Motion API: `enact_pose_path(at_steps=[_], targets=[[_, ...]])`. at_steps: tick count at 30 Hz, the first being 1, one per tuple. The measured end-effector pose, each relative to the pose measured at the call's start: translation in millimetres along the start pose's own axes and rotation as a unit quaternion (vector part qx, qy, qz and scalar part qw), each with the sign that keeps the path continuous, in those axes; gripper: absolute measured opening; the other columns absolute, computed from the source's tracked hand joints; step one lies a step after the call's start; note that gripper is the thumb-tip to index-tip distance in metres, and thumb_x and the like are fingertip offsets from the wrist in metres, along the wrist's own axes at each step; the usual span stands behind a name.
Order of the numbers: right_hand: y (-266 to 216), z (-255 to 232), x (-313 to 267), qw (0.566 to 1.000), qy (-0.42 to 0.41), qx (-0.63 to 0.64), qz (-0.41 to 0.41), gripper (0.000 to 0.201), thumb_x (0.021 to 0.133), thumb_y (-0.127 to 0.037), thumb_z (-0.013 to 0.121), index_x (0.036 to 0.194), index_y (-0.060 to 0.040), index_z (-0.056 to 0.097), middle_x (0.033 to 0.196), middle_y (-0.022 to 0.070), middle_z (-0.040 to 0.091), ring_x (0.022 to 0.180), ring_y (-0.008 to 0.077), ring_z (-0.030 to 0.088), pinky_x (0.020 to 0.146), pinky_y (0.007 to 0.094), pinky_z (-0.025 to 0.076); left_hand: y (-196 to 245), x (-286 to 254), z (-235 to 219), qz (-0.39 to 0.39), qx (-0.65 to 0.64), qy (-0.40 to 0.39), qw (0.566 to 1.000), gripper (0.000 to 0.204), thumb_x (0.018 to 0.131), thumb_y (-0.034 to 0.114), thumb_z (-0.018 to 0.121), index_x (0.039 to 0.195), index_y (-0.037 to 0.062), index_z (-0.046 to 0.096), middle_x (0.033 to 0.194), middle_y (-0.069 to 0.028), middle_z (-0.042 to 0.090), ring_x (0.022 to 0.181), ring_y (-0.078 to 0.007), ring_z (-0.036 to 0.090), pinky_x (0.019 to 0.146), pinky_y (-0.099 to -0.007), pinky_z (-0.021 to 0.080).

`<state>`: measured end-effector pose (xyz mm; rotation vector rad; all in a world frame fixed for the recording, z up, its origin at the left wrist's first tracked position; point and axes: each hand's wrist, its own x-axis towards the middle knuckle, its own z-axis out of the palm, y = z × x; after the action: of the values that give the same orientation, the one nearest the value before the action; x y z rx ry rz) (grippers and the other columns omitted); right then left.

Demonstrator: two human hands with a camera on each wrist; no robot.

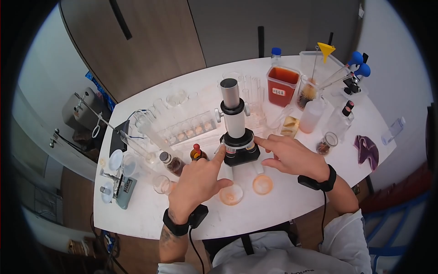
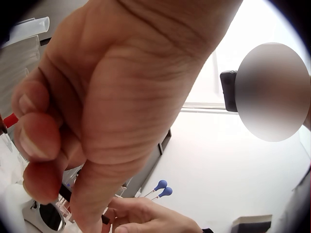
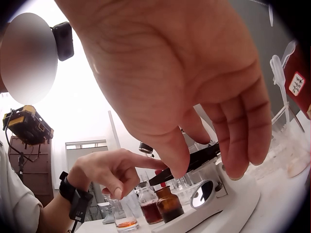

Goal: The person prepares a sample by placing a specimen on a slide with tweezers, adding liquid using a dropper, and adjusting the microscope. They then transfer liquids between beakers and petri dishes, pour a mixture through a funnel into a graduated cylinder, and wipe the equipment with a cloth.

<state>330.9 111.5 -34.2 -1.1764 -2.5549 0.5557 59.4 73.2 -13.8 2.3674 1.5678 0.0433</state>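
A white and black microscope [image 1: 235, 124] stands upright at the middle of the table. My left hand [image 1: 197, 183] reaches to its left side, the straight index fingertip at the edge of the black stage [image 1: 242, 157]. From the right, my right hand [image 1: 295, 157] points its index finger at the stage's other side, thumb held apart. Beneath the stage, the round mirror [image 3: 202, 194] shows in the right wrist view. Two shallow round dishes [image 1: 231, 194] with orange-tinted contents lie in front of the microscope. A brown bottle with a red dropper bulb [image 1: 198, 153] stands beside my left hand.
Left lie a balance [image 1: 123, 187], a dark-filled bottle [image 1: 172, 163] and a small beaker [image 1: 162, 184]. Behind is a rack of small cups [image 1: 191, 131]. To the right stand a red-brown container [image 1: 282, 86], a white bottle [image 1: 312, 116], a jar [image 1: 326, 144] and a purple cloth [image 1: 366, 152].
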Motion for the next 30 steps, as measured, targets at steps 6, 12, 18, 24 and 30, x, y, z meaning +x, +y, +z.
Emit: enact_pose_path(at_steps=[6, 12, 18, 24, 30], targets=[[4.0, 5.6, 1.9, 1.000, 0.003, 0.008, -0.004, 0.067, 0.089, -0.014, 0.075, 0.150, -0.0054, 0.049, 0.103, 0.0201, 0.065, 0.095, 0.0402, 0.068, 0.081, 0.0471, 0.054, -1.4, 1.9, 3.5, 0.005, 0.003, 0.003, 1.000, 0.088, 0.083, 0.031, 0.084, 0.153, -0.0008, 0.042, 0.081, -0.0238, 0.070, 0.081, -0.0408, 0.071, 0.072, -0.0486, 0.057], [-1.1, 7.3, -2.8, 1.000, 0.013, 0.000, 0.003, 0.067, 0.089, -0.015, 0.075, 0.150, -0.0040, 0.049, 0.101, 0.0208, 0.066, 0.093, 0.0400, 0.068, 0.079, 0.0478, 0.054, -0.1, -4.1, 9.1, -0.005, 0.021, 0.009, 1.000, 0.088, 0.084, 0.034, 0.083, 0.155, 0.0028, 0.041, 0.079, -0.0217, 0.071, 0.077, -0.0391, 0.072, 0.069, -0.0482, 0.057], [-4.0, 8.4, -14.6, 0.998, 0.010, 0.068, 0.000, 0.061, 0.091, -0.013, 0.073, 0.147, -0.0029, 0.050, 0.095, 0.0185, 0.068, 0.081, 0.0365, 0.070, 0.074, 0.0442, 0.055, 17.1, -17.8, 10.9, -0.014, 0.085, 0.017, 0.996, 0.090, 0.085, 0.037, 0.081, 0.158, 0.0082, 0.038, 0.075, -0.0171, 0.071, 0.070, -0.0350, 0.073, 0.061, -0.0457, 0.056], [3.0, 11.4, -4.0, 0.937, 0.038, 0.301, 0.175, 0.021, 0.104, -0.018, 0.061, 0.105, 0.0031, 0.063, 0.074, 0.0062, 0.068, 0.058, 0.0117, 0.066, 0.052, 0.0268, 0.051, 18.6, -20.8, 22.3, -0.010, 0.089, 0.041, 0.995, 0.090, 0.085, 0.039, 0.081, 0.158, 0.0115, 0.038, 0.070, -0.0151, 0.070, 0.065, -0.0344, 0.072, 0.058, -0.0449, 0.055], [12.8, 18.7, 5.6, 0.886, -0.025, 0.412, 0.211, 0.031, 0.107, -0.026, 0.057, 0.091, -0.0001, 0.063, 0.069, 0.0049, 0.067, 0.055, 0.0111, 0.064, 0.050, 0.0243, 0.051, 24.0, -25.7, 29.5, -0.007, 0.092, 0.043, 0.995, 0.089, 0.086, 0.043, 0.080, 0.160, 0.0162, 0.038, 0.069, -0.0135, 0.070, 0.062, -0.0334, 0.070, 0.058, -0.0438, 0.053]])
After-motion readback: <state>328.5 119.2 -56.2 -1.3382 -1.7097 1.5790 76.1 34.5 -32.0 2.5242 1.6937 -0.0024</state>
